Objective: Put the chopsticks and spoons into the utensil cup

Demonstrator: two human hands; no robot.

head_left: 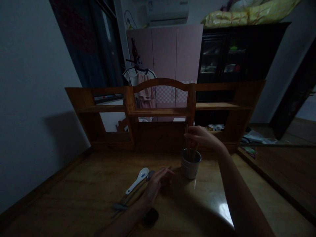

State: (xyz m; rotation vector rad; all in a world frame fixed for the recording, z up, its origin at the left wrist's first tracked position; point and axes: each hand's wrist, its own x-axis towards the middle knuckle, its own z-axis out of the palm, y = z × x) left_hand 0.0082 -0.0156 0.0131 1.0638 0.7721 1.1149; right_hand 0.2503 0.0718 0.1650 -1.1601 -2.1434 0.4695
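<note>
My right hand (198, 135) is closed on several thin wooden chopsticks (188, 144), whose lower ends stand inside a white cup (189, 170) on the desk. My left hand (158, 182) hovers low over the desktop, left of the cup, fingers loosely stretched and apart. A small thin tip (170, 168) shows by its fingertips; its kind cannot be made out. Left of that hand lies a white ceramic soup spoon (138, 179) with a blue mark. Metal spoons (120, 206) lie alongside, partly hidden by my left hand and forearm. A dark round object (150, 217) sits beside the forearm.
A wooden shelf unit (160, 112) rises along the back of the shiny wooden desk (81, 184). A white wall (32, 98) borders the left side. Behind are pink wardrobes (165, 49), hanging clothes (143, 82) and a dark cabinet (259, 56). The light is dim.
</note>
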